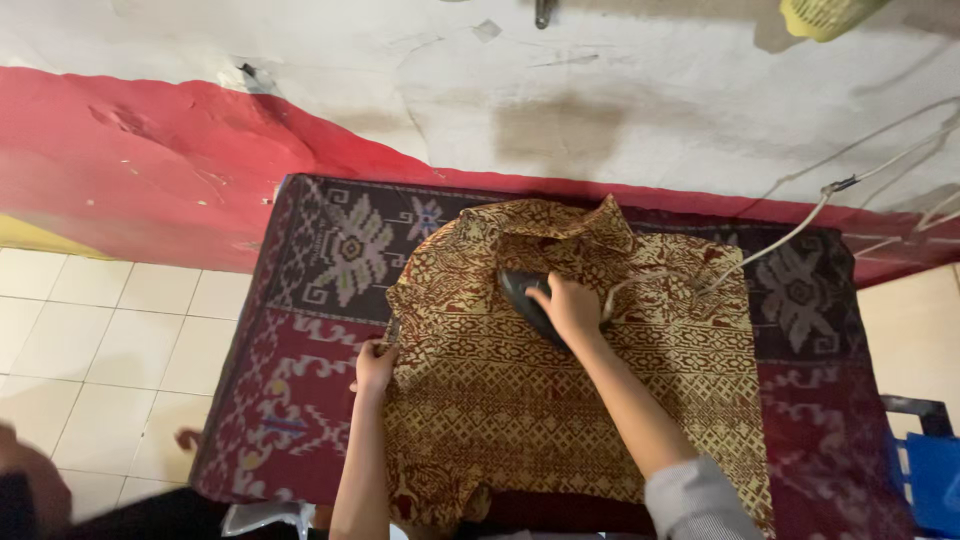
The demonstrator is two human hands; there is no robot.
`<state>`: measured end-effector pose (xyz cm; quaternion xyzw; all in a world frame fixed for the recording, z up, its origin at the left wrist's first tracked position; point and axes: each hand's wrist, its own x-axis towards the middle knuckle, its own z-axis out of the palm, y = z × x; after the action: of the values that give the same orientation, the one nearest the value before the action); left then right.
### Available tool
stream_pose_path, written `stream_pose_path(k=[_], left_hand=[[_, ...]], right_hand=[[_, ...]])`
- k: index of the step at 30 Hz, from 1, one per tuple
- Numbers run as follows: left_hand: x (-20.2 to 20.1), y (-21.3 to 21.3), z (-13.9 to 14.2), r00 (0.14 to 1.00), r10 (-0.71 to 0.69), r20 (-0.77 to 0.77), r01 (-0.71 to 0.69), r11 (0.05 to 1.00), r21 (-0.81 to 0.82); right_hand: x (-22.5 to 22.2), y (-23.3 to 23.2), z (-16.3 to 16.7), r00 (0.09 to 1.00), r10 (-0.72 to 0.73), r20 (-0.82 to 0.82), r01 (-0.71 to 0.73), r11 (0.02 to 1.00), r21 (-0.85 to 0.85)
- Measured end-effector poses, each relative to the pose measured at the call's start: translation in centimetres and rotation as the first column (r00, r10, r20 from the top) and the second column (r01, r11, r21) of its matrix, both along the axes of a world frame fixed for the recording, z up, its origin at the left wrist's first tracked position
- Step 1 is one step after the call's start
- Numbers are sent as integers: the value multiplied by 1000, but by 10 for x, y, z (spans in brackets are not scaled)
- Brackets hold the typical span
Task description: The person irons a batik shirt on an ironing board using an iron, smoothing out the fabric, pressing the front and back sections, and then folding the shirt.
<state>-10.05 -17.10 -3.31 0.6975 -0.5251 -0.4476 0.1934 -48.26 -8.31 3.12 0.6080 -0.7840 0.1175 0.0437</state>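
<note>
While R hand (570,308) irons: shirt (560,400) edge.

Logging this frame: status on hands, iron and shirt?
Right hand gripping dark iron on patterned shirt. Left hand pinning shirt's left edge. White cord trails right, across the shirt.

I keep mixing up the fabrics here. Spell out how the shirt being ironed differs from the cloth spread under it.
The batik shirt is golden yellow with fine red-brown motifs; the woven cloth beneath is dark maroon and black with large pale geometric figures. The shirt is a shaped garment with a collar; the cloth is a flat rectangle, wider than the shirt. The shirt lies on top, under the iron gripped by the right hand and pinned at its edge by the left hand. Both are patterned textiles laid flat.
</note>
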Motion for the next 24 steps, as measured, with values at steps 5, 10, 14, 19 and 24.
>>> stream_pose_path(k=[5,10,14,19,24], left_hand=[[14,-8,4,991,49,-126,-34,992,119],[18,-8,2,958,20,-287,-33,999,-39],[14,-14,6,998,-16,-57,14,999,-29],[-5,-39,17,999,42,-1,-42,998,-38],[-7,-62,22,877,38,-478,-117,984,-137]], right_hand=[[-4,-73,7,976,-212,37,207,972,114],[34,-68,7,979,-165,119,148,978,146],[85,-36,11,970,-77,229,12,962,271],[148,-7,20,979,16,205,-91,929,359],[172,-48,23,991,56,122,-97,925,366]])
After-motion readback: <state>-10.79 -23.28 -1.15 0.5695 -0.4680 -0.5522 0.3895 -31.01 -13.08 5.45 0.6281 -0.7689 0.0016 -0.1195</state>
